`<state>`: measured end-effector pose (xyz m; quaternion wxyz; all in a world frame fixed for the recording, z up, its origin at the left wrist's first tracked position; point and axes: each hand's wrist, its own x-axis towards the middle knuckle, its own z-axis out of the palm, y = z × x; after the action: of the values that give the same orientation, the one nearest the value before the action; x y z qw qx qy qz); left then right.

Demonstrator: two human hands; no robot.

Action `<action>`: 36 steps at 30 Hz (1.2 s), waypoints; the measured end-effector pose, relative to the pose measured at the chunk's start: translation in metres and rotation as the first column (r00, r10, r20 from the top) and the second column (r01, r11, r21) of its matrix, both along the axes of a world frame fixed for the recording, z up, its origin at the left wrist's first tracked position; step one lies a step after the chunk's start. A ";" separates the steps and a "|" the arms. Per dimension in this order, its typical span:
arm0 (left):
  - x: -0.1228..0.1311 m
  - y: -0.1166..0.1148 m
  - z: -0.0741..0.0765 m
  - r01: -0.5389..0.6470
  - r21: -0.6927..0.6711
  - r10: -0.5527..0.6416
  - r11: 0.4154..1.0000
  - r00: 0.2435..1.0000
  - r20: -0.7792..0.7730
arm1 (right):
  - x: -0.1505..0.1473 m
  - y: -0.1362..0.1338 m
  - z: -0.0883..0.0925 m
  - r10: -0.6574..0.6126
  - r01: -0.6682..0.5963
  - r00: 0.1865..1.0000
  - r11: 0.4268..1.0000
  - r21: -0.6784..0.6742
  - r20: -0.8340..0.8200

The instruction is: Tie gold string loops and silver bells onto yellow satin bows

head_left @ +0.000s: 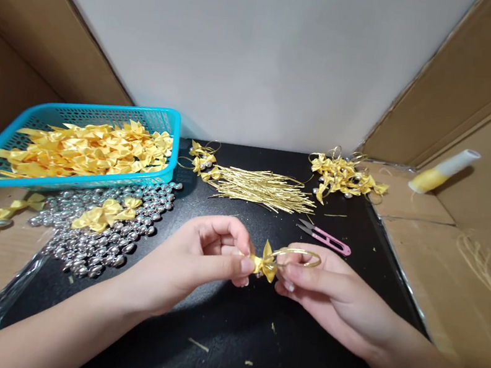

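Over the middle of the black table, my left hand (224,256) pinches a yellow ribbon bow (265,267) between thumb and fingers. From that bow a loop of gold cord (303,256) extends to the right. My right hand (319,278) has its thumb and fingertips closed on the cord just beside the bow. A small shiny bead appears under the bow, mostly hidden. Behind my hands lies a pile of cut gold cords (268,189). Pink-handled thread snips (328,239) rest on the table just beyond my right hand.
A turquoise basket (70,175) full of yellow bows stands at the left. Silver beads (107,249) spread before it, with several loose bows (103,214) on top. Bows with cord loops (343,175) are heaped at the back right. A tube (445,170) leans against the cardboard wall.
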<state>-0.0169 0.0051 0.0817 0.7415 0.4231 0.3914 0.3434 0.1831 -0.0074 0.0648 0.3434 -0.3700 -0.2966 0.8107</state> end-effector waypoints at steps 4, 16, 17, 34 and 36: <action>0.000 -0.001 0.000 -0.010 0.026 0.009 1.000 1.000 0.012 | -0.002 -0.001 0.001 -0.020 0.020 0.999 1.000 -0.003 0.031; 0.003 0.000 -0.002 -0.025 0.025 0.025 0.999 1.000 0.020 | 0.001 -0.002 -0.003 -0.101 0.087 0.993 0.980 0.177 0.069; 0.003 0.000 -0.003 -0.021 0.024 0.021 0.999 1.000 0.019 | 0.001 -0.002 -0.002 -0.106 0.085 0.990 0.974 0.210 0.090; 0.006 0.004 -0.014 -0.006 -0.030 0.004 1.000 0.998 -0.055 | 0.000 0.000 -0.001 -0.062 -0.134 0.911 0.890 0.435 0.409; 0.005 0.003 -0.013 0.040 0.054 -0.034 0.998 0.993 -0.115 | 0.000 0.000 0.000 -0.065 -0.136 0.909 0.887 0.441 0.412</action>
<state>-0.0119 0.0086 0.0684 0.7120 0.4700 0.4151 0.3159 0.1828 -0.0076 0.0647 0.3349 -0.4359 -0.5532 0.6260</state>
